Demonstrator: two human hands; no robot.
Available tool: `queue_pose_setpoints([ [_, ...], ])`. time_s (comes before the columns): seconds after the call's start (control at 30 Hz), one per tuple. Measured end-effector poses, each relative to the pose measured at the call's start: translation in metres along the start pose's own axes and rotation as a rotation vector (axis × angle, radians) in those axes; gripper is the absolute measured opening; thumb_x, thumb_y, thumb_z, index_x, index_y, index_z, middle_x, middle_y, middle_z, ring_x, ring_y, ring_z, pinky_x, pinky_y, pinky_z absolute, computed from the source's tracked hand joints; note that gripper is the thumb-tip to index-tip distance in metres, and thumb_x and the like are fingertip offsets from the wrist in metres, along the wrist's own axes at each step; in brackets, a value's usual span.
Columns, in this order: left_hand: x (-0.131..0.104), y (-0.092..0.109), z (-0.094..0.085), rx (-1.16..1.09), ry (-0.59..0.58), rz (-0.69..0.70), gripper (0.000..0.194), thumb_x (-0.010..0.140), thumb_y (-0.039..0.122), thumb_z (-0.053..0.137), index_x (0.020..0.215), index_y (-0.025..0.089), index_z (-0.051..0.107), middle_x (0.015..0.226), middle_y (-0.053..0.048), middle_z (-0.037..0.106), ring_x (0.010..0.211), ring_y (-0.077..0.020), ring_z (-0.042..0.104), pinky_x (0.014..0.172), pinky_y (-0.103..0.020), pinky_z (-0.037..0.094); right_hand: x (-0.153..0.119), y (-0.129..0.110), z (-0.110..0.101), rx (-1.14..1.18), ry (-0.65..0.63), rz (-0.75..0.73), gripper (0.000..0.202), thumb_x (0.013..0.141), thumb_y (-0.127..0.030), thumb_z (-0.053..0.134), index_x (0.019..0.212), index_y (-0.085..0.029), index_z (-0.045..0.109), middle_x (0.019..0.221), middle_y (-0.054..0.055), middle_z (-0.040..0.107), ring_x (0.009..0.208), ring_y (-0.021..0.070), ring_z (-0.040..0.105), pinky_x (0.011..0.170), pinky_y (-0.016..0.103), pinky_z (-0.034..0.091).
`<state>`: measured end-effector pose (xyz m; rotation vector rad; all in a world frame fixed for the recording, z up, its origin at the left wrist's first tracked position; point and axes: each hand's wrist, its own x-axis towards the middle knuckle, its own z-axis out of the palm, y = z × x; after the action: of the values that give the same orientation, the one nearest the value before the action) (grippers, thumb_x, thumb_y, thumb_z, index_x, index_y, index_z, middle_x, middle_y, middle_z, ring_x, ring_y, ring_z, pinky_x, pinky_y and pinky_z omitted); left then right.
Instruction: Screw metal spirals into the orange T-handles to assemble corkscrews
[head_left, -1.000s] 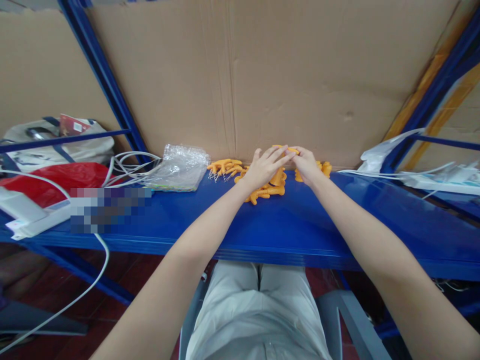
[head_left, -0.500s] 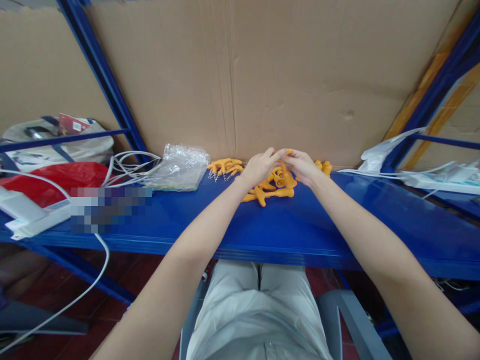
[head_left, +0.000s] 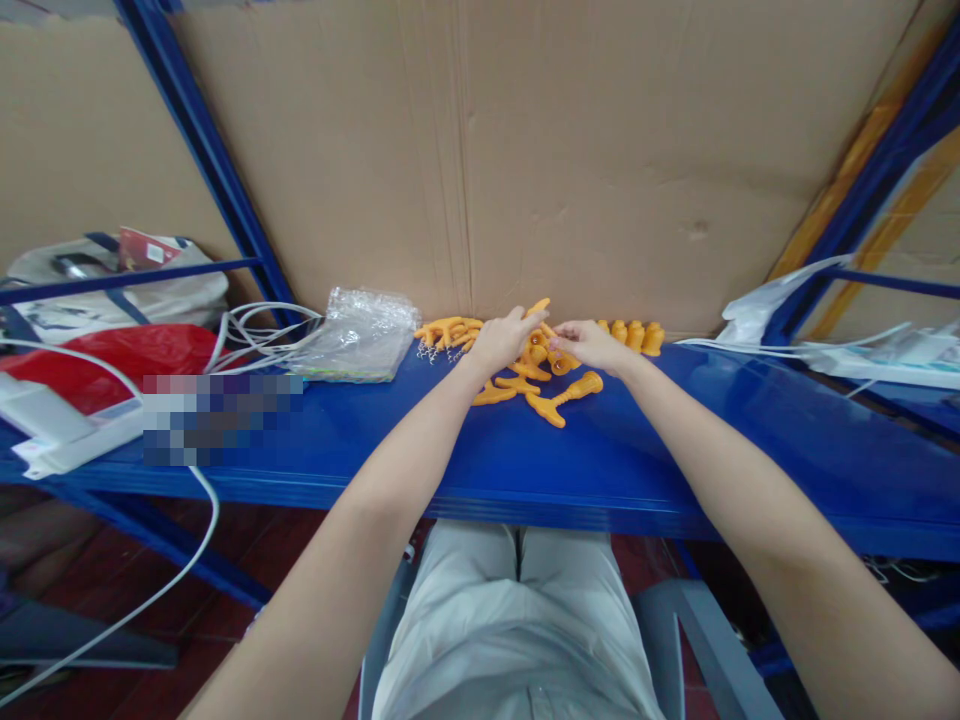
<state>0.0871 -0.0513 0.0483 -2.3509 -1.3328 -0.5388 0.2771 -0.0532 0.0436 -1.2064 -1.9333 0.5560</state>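
1. I see the left hand [head_left: 510, 338] with fingers curled on an orange handle [head_left: 541, 306] between both hands; its free tip points away, toward the cardboard [head_left: 570, 180].
2. The right hand [head_left: 592, 346] is half-curled, fingertips bunched; I can't tell what they pinch.
3. Nearer me, an orange ribbed piece [head_left: 579, 389] lies slantwise on the desk [head_left: 600, 460], wide end pointing right and away.

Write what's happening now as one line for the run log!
left hand: holding orange piece | right hand: close beside it | blue table: loose orange pieces, orange cups in a row
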Motion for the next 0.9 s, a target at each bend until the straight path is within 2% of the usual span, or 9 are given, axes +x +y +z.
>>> queue_pose_setpoints([
  [0.1, 0.000, 0.003, -0.001, -0.010, -0.012, -0.012, 0.051, 0.105, 0.021, 0.038, 0.154, 0.029, 0.048, 0.125, -0.013, 0.063, 0.099, -0.0233, 0.072, 0.085, -0.033, 0.054, 0.001, -0.002, 0.002, -0.352, 0.071, -0.046, 0.006, 0.086, -0.021, 0.068, 0.080, -0.022, 0.070, 0.086, 0.007, 0.077, 0.089, 0.0256, 0.070, 0.082, 0.034, 0.050],
  [0.17, 0.001, 0.004, -0.001, -0.023, 0.004, -0.029, 0.050, 0.106, 0.022, 0.037, 0.154, 0.029, 0.048, 0.127, -0.013, 0.062, 0.099, -0.0227, 0.072, 0.085, -0.032, 0.054, 0.000, -0.004, 0.003, -0.505, 0.103, -0.067, 0.009, 0.090, -0.020, 0.063, 0.088, -0.022, 0.072, 0.095, 0.010, 0.078, 0.097, 0.0278, 0.070, 0.085, 0.035, 0.048],
  [0.27, 0.001, 0.003, -0.001, -0.047, 0.027, -0.053, 0.048, 0.107, 0.024, 0.037, 0.154, 0.030, 0.048, 0.128, -0.013, 0.062, 0.098, -0.0224, 0.072, 0.085, -0.032, 0.054, -0.001, -0.006, 0.002, -0.521, 0.121, -0.089, 0.013, 0.094, -0.024, 0.060, 0.096, -0.021, 0.073, 0.101, 0.011, 0.078, 0.097, 0.0281, 0.070, 0.084, 0.036, 0.048],
  [0.43, -0.001, -0.001, -0.001, -0.045, 0.011, -0.074, 0.048, 0.107, 0.025, 0.035, 0.153, 0.028, 0.050, 0.126, -0.014, 0.063, 0.100, -0.0242, 0.073, 0.083, -0.032, 0.054, -0.002, 0.001, -0.006, -0.344, 0.046, -0.101, 0.012, 0.091, -0.026, 0.068, 0.083, -0.018, 0.073, 0.084, 0.007, 0.076, 0.079, 0.0231, 0.067, 0.076, 0.032, 0.047],
  [0.5, -0.002, -0.001, -0.002, -0.044, -0.006, -0.081, 0.048, 0.108, 0.024, 0.035, 0.153, 0.028, 0.050, 0.128, -0.014, 0.063, 0.103, -0.0246, 0.073, 0.085, -0.032, 0.054, -0.001, 0.004, -0.008, -0.332, 0.025, -0.099, 0.010, 0.089, -0.025, 0.070, 0.082, -0.018, 0.073, 0.084, 0.007, 0.077, 0.078, 0.0227, 0.067, 0.075, 0.032, 0.048],
  [0.6, -0.002, 0.001, -0.005, -0.057, -0.023, -0.079, 0.047, 0.108, 0.026, 0.037, 0.153, 0.029, 0.050, 0.130, -0.014, 0.063, 0.107, -0.0252, 0.072, 0.087, -0.033, 0.054, 0.000, 0.006, -0.009, -0.422, 0.070, -0.106, 0.007, 0.088, -0.025, 0.070, 0.091, -0.020, 0.074, 0.094, 0.008, 0.078, 0.087, 0.0250, 0.069, 0.080, 0.034, 0.048],
  [0.77, -0.001, 0.005, -0.010, -0.079, -0.033, -0.088, 0.045, 0.108, 0.028, 0.038, 0.151, 0.029, 0.052, 0.130, -0.014, 0.065, 0.110, -0.0266, 0.071, 0.089, -0.035, 0.053, -0.002, 0.003, -0.012, -0.663, 0.132, -0.124, 0.019, 0.093, -0.030, 0.063, 0.107, -0.022, 0.072, 0.110, 0.013, 0.077, 0.105, 0.0322, 0.068, 0.089, 0.042, 0.046],
  [0.9, 0.003, 0.005, -0.004, -0.183, 0.049, -0.119, 0.042, 0.108, 0.027, 0.038, 0.146, 0.025, 0.056, 0.126, -0.013, 0.069, 0.115, -0.0248, 0.068, 0.093, -0.034, 0.052, -0.006, -0.001, -0.014, -0.842, 0.201, -0.240, 0.024, 0.098, -0.027, 0.050, 0.113, -0.019, 0.068, 0.113, 0.018, 0.073, 0.109, 0.0346, 0.062, 0.092, 0.046, 0.040],
])
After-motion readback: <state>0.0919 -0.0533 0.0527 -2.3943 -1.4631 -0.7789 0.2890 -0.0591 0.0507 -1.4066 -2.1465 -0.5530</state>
